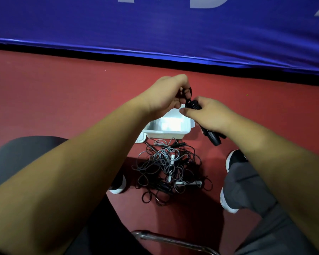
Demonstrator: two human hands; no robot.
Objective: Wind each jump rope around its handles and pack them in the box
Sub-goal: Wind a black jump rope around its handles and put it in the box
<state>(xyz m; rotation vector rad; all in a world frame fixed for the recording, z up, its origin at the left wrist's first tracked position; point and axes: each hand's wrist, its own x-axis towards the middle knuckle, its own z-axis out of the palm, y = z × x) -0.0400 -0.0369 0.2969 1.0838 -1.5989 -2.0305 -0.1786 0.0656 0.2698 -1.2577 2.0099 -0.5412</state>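
My right hand (pixel 208 115) grips the black handles of a jump rope (pixel 213 138), whose ends stick out below my palm; black cord is wound around their upper part (pixel 193 104). My left hand (pixel 166 96) pinches a loop of that black cord just above the winding. Both hands are held above a white box (pixel 166 132) that stands open on the red floor. Below the box lies a tangled pile of grey and black jump ropes (pixel 168 170) with white and black handles in it.
A blue banner (pixel 155 30) runs along the far side of the red floor (pixel 63 92). My legs and black-and-white shoes (pixel 232 162) flank the rope pile. A metal chair bar (pixel 173 242) crosses at the bottom.
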